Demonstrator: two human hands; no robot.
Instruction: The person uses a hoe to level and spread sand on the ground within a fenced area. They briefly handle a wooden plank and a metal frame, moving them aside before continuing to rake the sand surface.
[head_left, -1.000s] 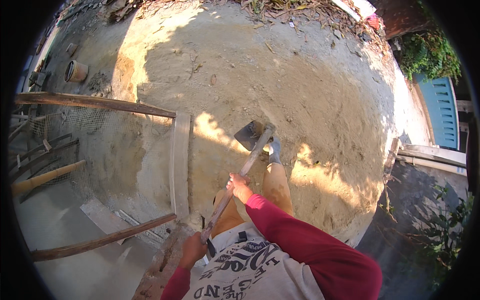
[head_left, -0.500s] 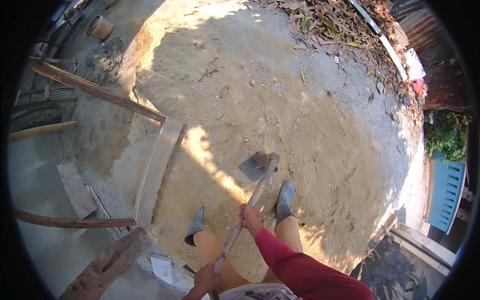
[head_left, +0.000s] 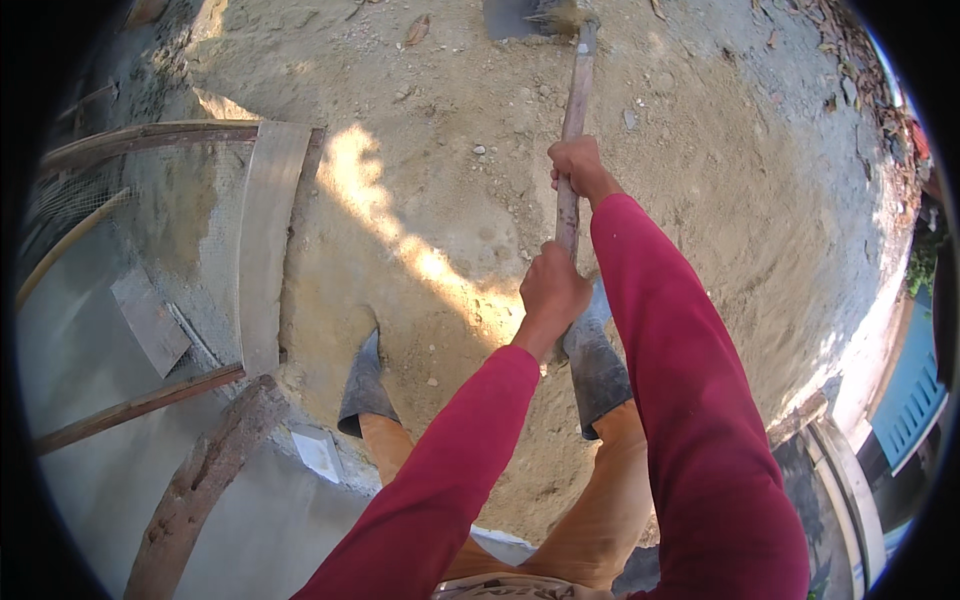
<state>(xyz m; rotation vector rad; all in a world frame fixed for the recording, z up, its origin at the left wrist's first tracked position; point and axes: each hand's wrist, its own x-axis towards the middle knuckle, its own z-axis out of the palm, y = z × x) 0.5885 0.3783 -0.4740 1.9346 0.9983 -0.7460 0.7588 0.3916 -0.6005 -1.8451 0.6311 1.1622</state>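
Note:
Both arms reach forward over the sandy ground, holding a hoe by its wooden handle [head_left: 577, 100]. My right hand [head_left: 578, 165] is wrapped round the shaft farther from me. Closer in, my left hand [head_left: 553, 292] closes on the lower part of the handle. The flat grey hoe blade [head_left: 510, 20] is at the far edge of the view, partly cut off, with dirt around its socket; whether it touches the soil I cannot tell. My grey boots [head_left: 598, 370] stand apart on the dirt.
A pale plank [head_left: 270, 240] borders the dirt at left, beside smooth wet-looking grey concrete [head_left: 240, 530]. A rough timber [head_left: 205, 475] and a thin wooden strip [head_left: 140, 408] meet its near end. Dry leaves [head_left: 850, 50] lie at the far right, a blue slotted panel [head_left: 905, 390] beyond.
The hoe has swung away from me, its blade going from near my boots to the far edge. Both hands have moved forward, and my left hand has come much closer to the right.

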